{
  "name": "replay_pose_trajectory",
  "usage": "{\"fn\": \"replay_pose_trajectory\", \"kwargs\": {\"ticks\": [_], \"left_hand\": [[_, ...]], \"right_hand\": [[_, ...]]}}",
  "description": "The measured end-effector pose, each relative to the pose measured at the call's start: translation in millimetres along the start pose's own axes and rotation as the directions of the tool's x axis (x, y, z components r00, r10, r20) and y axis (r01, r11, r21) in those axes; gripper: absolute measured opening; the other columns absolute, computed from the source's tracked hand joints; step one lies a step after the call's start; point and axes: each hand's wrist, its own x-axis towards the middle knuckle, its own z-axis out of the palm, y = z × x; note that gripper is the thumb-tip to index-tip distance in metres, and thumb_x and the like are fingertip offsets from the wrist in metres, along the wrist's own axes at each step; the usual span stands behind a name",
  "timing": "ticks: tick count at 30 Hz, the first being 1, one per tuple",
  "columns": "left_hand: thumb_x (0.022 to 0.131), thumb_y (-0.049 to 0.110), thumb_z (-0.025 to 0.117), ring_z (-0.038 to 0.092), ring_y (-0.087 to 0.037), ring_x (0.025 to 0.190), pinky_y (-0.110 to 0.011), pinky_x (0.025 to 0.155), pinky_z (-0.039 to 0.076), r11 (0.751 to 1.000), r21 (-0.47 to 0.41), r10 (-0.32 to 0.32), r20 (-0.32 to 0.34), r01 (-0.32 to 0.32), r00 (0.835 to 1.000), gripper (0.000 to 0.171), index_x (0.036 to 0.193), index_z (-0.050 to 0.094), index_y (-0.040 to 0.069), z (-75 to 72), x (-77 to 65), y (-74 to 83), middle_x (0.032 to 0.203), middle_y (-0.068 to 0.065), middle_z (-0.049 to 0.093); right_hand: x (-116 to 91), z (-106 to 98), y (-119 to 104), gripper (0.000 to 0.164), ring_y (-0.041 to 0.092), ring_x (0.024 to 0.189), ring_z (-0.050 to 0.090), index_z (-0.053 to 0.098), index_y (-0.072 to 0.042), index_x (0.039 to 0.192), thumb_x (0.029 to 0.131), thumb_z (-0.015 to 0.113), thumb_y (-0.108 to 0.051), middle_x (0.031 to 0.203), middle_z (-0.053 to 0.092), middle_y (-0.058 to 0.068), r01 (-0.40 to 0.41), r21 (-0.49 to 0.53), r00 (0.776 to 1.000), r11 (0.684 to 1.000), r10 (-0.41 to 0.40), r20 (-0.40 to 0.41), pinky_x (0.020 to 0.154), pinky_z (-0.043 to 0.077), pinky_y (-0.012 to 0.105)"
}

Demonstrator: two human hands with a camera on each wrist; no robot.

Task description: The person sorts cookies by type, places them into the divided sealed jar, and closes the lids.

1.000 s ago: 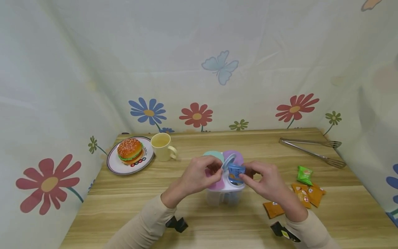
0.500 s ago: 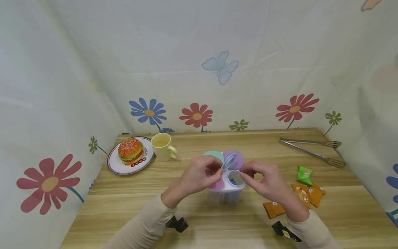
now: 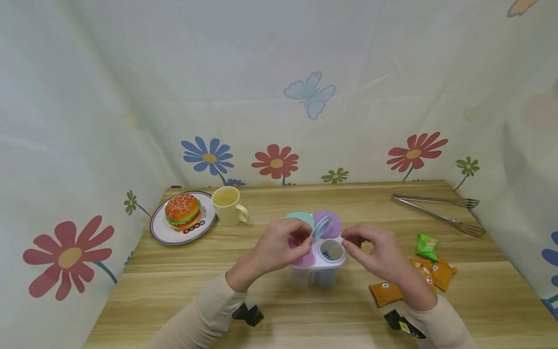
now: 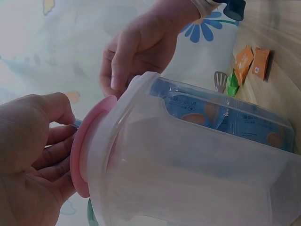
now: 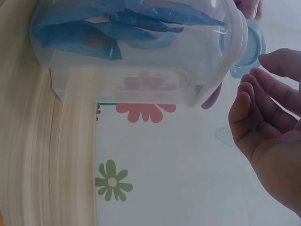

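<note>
Left hand (image 3: 276, 245) pinches the raised blue lid (image 3: 321, 227); right hand (image 3: 378, 251) hovers, fingers loose and empty, beside the opening (image 3: 333, 249). The container (image 3: 301, 278) stands on the counter (image 3: 314, 317), likely light and stiff, best steadied by its white rim (image 3: 321, 262).

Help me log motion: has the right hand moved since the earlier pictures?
Yes: the right hand has shifted slightly right in the head view, away from the plastic container.

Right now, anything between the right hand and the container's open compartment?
Nothing visible. The right hand is just right of the open compartment; the blue lid, pinched by the left hand, is tilted up on the far-left side, out of the way.
</note>
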Motion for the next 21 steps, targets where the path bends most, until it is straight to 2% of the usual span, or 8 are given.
{"fn": "replay_pose_trajectory", "kwargs": {"ticks": [7,21], "left_hand": [[0.083,0.006,0.072,0.059,-0.004,0.071,-0.015,0.064,0.054,1.000,-0.004,0.001,-0.004,-0.001,1.000,0.013,0.095,0.068,0.006,-0.2,-0.6,-0.5,0.084,-0.001,0.068],[0.082,0.006,0.072,0.059,-0.004,0.071,-0.015,0.063,0.054,1.000,-0.010,0.002,-0.007,-0.002,1.000,0.014,0.095,0.068,0.006,-0.2,-0.1,0.0,0.083,-0.001,0.067]], "right_hand": [[-3,-6,4,0.020,0.002,0.070,0.056,0.071,-0.014,0.094,0.079,0.076,-0.002,0.085,0.067,-0.010,-0.033,-0.054,0.999,0.998,0.033,-0.004,0.063,0.054,0.022],[-17,-17,21,0.015,-0.001,0.072,0.056,0.071,-0.017,0.094,0.082,0.076,-0.009,0.084,0.065,-0.014,-0.113,-0.162,0.992,0.980,0.121,0.043,0.064,0.054,0.024]]}}
